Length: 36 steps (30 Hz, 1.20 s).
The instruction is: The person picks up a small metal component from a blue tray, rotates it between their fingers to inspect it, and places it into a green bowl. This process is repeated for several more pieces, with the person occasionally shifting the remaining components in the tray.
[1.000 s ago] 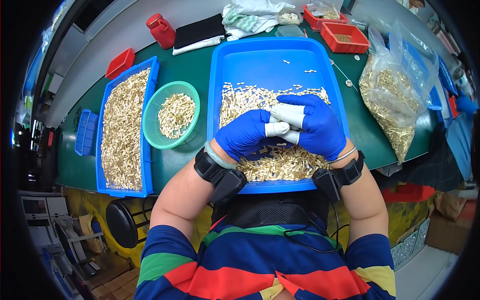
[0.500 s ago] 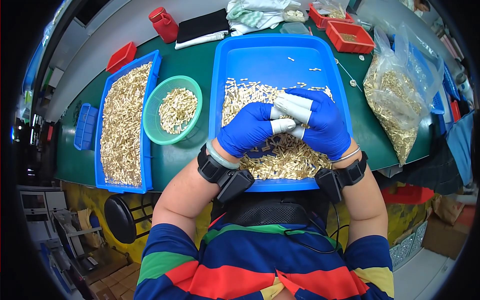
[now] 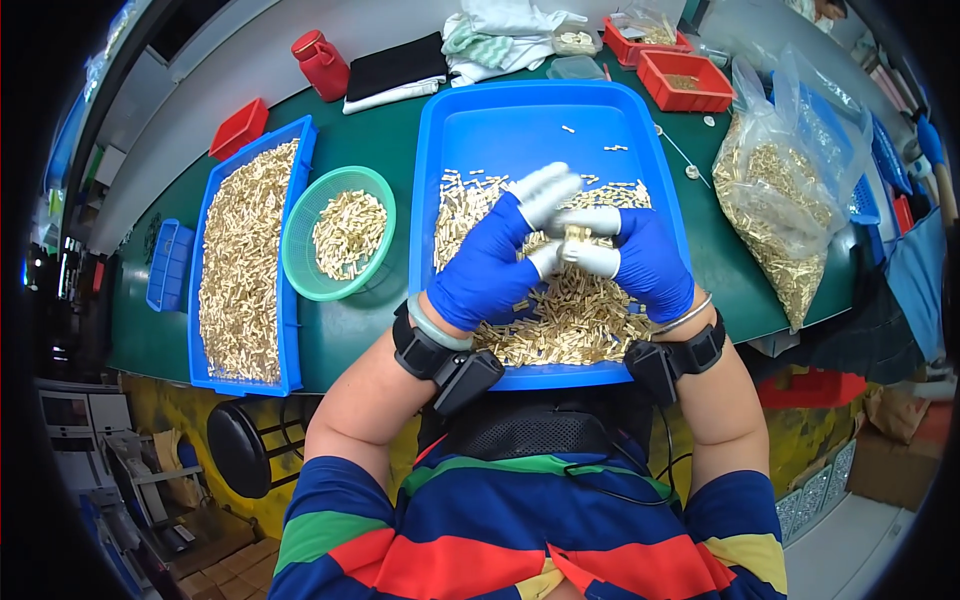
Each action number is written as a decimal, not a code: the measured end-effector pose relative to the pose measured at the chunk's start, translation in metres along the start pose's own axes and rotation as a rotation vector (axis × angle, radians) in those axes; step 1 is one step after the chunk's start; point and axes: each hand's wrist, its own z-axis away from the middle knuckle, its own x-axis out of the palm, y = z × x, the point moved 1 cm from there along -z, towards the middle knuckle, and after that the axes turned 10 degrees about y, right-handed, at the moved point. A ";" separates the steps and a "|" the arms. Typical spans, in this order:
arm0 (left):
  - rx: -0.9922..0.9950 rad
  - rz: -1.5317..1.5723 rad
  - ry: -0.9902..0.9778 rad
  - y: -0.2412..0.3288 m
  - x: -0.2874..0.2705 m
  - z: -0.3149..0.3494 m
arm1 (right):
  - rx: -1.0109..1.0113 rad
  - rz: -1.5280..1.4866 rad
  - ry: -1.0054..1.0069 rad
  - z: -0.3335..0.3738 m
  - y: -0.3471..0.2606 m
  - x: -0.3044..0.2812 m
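While the left hand (image 3: pixel 496 252) is spreading open at frame centre, apparently empty, the right hand (image 3: pixel 642 256) is keeping a narrow pinch grip on brass-coloured pieces (image 3: pixel 575 233), newly exposed.

Sheathed in blue gloves (image 3: pixel 660 275), the hands (image 3: pixel 475 272) were topped off by white finger covers (image 3: pixel 545 195)! Black wrist straps (image 3: pixel 700 348) were fitted with boxy black blocks (image 3: pixel 655 372); a pale bangle (image 3: pixel 437 323) was sported at the left, a silvery bangle (image 3: pixel 686 315) at the right. A navy shirt (image 3: pixel 480 500) was worn, striped green, red and yellow, crossed by a black cable (image 3: pixel 671 440).
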 end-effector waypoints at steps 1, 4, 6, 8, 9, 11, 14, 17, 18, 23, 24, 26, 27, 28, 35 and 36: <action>0.192 -0.173 -0.108 0.004 0.001 0.000 | 0.000 0.003 0.002 0.000 0.000 -0.002; 0.360 -0.280 -0.234 0.002 0.001 -0.001 | 0.097 0.076 -0.216 -0.005 0.000 -0.004; 0.312 -0.146 -0.269 0.000 0.000 0.000 | 0.095 0.060 -0.197 -0.005 0.001 -0.004; 0.198 -0.080 -0.234 -0.001 0.002 0.001 | 0.091 0.035 -0.152 -0.006 0.002 -0.004; 0.088 -0.011 -0.201 0.000 0.003 0.002 | 0.096 0.035 -0.155 -0.007 0.003 -0.004; -0.027 0.058 -0.161 0.002 0.002 0.003 | 0.070 -0.011 0.091 -0.010 0.002 -0.004; -0.546 0.126 -0.117 0.000 -0.002 0.002 | 0.047 -0.024 0.224 -0.012 0.003 -0.005; -0.543 0.155 -0.113 -0.001 -0.004 0.002 | 0.019 -0.005 0.252 -0.014 0.004 -0.008; -0.539 0.169 -0.115 -0.001 -0.004 0.003 | 0.013 0.001 0.242 -0.014 0.004 -0.008; -0.533 0.142 -0.125 -0.001 -0.005 0.004 | 0.004 -0.006 0.216 -0.014 0.004 -0.007; -0.550 0.144 -0.116 -0.001 -0.005 0.004 | 0.005 -0.015 0.214 -0.014 0.003 -0.007; -0.583 0.145 -0.095 0.001 -0.006 0.005 | -0.004 0.001 0.201 -0.014 0.005 -0.007; -0.582 0.143 -0.093 0.004 -0.008 0.006 | -0.011 0.017 0.188 -0.014 0.006 -0.007; -0.492 0.043 -0.114 0.009 -0.011 0.004 | -0.018 0.033 0.178 -0.015 0.007 -0.008; -0.174 -0.467 0.219 0.045 -0.108 -0.002 | -0.026 -0.008 0.179 -0.014 0.007 -0.011; -0.130 -0.604 0.254 0.047 -0.120 -0.006 | -0.035 -0.026 0.173 -0.015 0.006 -0.011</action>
